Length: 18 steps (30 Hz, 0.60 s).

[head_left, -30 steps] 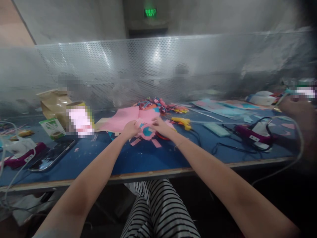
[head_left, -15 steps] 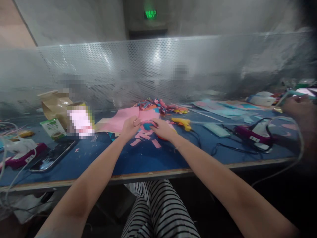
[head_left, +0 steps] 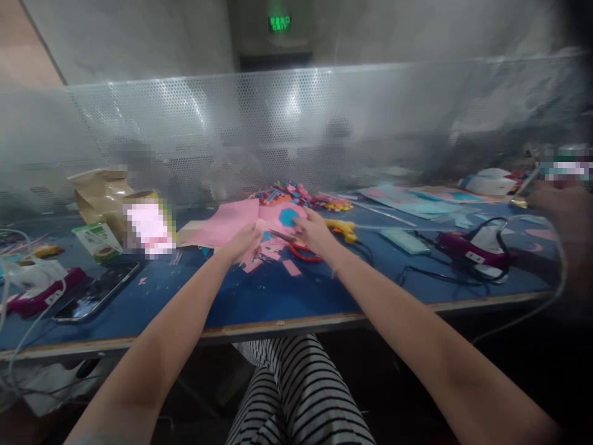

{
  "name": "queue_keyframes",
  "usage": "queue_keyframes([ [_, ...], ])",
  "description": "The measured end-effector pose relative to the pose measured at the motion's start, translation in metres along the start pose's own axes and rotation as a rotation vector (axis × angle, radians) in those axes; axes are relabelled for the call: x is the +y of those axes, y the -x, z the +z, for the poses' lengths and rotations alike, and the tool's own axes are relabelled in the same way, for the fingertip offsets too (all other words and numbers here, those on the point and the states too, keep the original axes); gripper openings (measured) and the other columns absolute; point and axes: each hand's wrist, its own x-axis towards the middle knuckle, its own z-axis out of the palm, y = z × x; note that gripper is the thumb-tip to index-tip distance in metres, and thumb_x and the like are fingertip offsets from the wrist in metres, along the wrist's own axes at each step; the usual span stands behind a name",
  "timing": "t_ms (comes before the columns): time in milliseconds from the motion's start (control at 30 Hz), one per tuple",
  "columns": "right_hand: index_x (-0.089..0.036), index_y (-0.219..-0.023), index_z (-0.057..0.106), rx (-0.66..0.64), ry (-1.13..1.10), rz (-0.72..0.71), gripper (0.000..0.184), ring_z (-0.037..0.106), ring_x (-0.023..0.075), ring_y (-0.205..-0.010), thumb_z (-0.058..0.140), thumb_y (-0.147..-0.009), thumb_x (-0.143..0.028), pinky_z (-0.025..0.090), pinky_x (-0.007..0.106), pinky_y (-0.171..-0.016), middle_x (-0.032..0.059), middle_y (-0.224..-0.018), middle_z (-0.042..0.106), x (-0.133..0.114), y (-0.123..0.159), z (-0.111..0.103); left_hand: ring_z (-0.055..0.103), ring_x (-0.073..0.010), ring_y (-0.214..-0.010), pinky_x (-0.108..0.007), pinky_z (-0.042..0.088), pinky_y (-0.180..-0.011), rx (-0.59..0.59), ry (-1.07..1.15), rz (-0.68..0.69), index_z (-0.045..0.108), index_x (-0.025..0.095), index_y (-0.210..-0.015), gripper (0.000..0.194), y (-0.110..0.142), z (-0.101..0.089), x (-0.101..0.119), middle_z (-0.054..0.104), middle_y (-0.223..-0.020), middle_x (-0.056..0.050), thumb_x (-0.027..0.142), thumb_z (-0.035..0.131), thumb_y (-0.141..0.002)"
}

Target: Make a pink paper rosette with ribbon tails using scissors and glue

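Note:
A blue hexagonal paper piece (head_left: pixel 288 217) is in the fingertips of my right hand (head_left: pixel 315 233), raised in front of the pink sheets. My left hand (head_left: pixel 244 241) is closed in a pinch beside the pink paper; what lies between its fingers is too small to make out. Between the hands, scissors with red handles (head_left: pixel 306 253) lie on the table, partly behind my right hand. Small pink paper scraps (head_left: pixel 291 267) are scattered below them. Larger pink sheets (head_left: pixel 229 224) lie just beyond my left hand.
Behind the hands is a heap of colourful paper pieces (head_left: pixel 290 193). A yellow glue gun (head_left: pixel 341 230) lies to the right, near a purple power strip (head_left: pixel 470 250) with cables. A phone (head_left: pixel 98 292) and a green box (head_left: pixel 97 241) are on the left. Another person's hand (head_left: pixel 556 201) is far right.
My hands have moved apart. The blue piece has gone up and slightly right with my right hand, turning its flat face into view. The scissors now show more clearly.

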Motion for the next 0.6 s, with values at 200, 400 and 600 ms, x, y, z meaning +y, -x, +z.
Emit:
queue_keyframes([
  [200, -0.021, -0.091, 0.045, -0.081, -0.104, 0.080, 0.040, 0.042, 0.0040, -0.047, 0.060, -0.054, -0.016, 0.049, 0.028, -0.059, -0.0092, -0.056, 0.046, 0.002, 0.000, -0.002, 0.052, -0.0089, -0.044, -0.026, 0.045, -0.048, -0.055, -0.159, -0.013, 0.043, 0.015, -0.076, 0.013, 0.003, 0.005, 0.001, 0.055, -0.066, -0.001, 0.017, 0.054, -0.071],
  [400, -0.026, -0.106, 0.042, -0.081, 0.056, 0.060, 0.053, 0.040, 0.0042, -0.044, 0.053, -0.055, -0.015, 0.046, 0.023, -0.051, -0.0106, -0.053, 0.041, 0.007, -0.001, -0.001, 0.057, -0.0113, -0.047, -0.029, 0.049, -0.052, -0.145, -0.152, -0.035, 0.046, 0.013, -0.095, 0.024, 0.005, 0.010, 0.001, 0.063, -0.078, -0.007, 0.017, 0.054, -0.072],
  [600, -0.028, -0.107, 0.042, -0.110, 0.161, -0.054, 0.051, 0.049, 0.0069, -0.054, 0.050, -0.058, -0.020, 0.042, 0.018, -0.047, -0.0068, -0.065, 0.048, 0.009, -0.001, -0.001, 0.061, -0.0135, -0.054, -0.029, 0.050, -0.053, -0.152, -0.080, -0.047, 0.045, 0.014, -0.093, 0.024, 0.004, 0.014, -0.003, 0.064, -0.082, -0.010, 0.017, 0.056, -0.071],
])
